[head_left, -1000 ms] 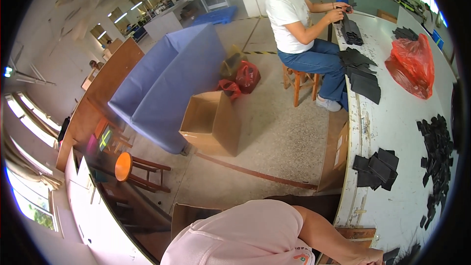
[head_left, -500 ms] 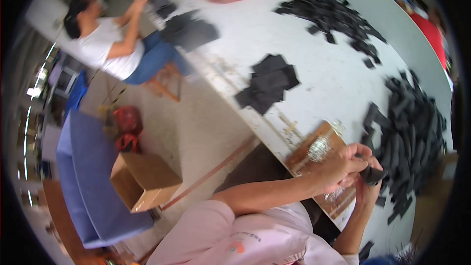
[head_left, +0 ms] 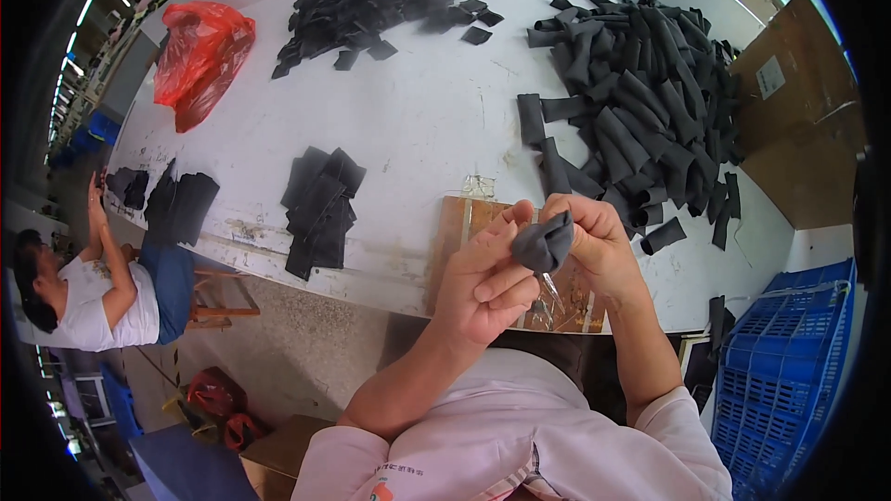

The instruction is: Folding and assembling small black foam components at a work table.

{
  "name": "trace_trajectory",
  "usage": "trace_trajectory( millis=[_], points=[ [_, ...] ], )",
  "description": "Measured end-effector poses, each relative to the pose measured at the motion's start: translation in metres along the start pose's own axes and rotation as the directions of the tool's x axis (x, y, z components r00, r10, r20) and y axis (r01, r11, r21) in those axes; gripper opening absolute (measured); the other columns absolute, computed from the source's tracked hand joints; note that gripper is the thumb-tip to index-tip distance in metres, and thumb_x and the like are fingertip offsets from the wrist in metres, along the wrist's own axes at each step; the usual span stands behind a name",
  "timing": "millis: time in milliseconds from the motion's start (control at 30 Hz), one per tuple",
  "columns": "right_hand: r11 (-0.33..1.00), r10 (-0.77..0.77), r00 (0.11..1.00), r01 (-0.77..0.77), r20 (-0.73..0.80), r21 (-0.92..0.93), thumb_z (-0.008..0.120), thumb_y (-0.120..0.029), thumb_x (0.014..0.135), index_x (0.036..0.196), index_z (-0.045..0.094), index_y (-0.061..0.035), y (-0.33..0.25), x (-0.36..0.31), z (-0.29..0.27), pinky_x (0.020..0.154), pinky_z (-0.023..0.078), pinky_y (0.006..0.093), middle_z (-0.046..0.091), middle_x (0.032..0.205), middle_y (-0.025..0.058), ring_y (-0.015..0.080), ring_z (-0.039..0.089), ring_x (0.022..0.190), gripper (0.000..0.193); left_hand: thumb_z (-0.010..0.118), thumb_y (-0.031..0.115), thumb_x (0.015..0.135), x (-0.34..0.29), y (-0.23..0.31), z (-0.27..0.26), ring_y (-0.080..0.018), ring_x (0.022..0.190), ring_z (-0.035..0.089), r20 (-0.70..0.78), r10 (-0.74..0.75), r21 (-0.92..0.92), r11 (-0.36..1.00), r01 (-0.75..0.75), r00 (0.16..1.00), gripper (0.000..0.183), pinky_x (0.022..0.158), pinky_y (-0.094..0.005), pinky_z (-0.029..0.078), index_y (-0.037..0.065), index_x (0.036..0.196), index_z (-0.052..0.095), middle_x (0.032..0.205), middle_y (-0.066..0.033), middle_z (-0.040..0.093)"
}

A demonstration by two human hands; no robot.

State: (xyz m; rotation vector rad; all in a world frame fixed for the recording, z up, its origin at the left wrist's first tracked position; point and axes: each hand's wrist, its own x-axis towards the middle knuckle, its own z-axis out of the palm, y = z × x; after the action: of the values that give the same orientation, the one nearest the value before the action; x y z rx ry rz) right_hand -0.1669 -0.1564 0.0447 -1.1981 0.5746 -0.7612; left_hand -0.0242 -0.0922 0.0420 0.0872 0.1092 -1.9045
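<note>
At the lower centre of the frame, over the wooden board at the near edge of the white table, both hands pinch one dark fabric piece — left hand below, right hand closed on its top. Seemingly mid-fold; next calls for a firm tuck, then the heap. Half a second ago the view was tilted, the hands lower right — now level

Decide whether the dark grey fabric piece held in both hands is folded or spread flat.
Folded. The dark grey fabric piece is bunched into a compact wad with creases, pinched between the left hand and right hand, not spread.
</note>
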Motion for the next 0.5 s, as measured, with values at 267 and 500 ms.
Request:
trace_trajectory(
  millis=[267, 500],
  points=[
    [0.974, 0.096, 0.995, -0.094, 0.001, 0.205, 0.056, -0.028, 0.083, 0.07, 0.052, -0.0061, 0.037, -0.003, -0.013, 0.053, 0.035, 0.0196, 0.048, 0.065, -0.0033, 0.0048, 0.041, 0.057, 0.026, 0.05, 0.008, 0.084, 0.001, -0.009, -0.024, -0.0038, 0.045, 0.042, -0.076, 0.266, 0.631, 0.759, -0.16, 0.961, 0.03, 0.039, -0.0162, 0.03, 0.0, 0.113, 0.045, 0.083, -0.0078, 0.059],
    [0.958, -0.02, 0.989, -0.022, -0.144, -0.284, 0.056, -0.027, 0.083, 0.079, 0.053, 0.0004, 0.01, -0.009, -0.007, 0.054, 0.038, 0.0212, 0.05, 0.067, -0.0003, 0.0076, 0.047, 0.062, 0.028, 0.056, -0.002, 0.075, 0.009, 0.009, 0.006, -0.0226, 0.089, 0.052, 0.565, 0.216, 0.808, -0.341, -0.481, 0.796, 0.023, 0.078, -0.0289, 0.041, 0.002, 0.097, 0.057, 0.097, -0.0112, 0.056]
  ],
)
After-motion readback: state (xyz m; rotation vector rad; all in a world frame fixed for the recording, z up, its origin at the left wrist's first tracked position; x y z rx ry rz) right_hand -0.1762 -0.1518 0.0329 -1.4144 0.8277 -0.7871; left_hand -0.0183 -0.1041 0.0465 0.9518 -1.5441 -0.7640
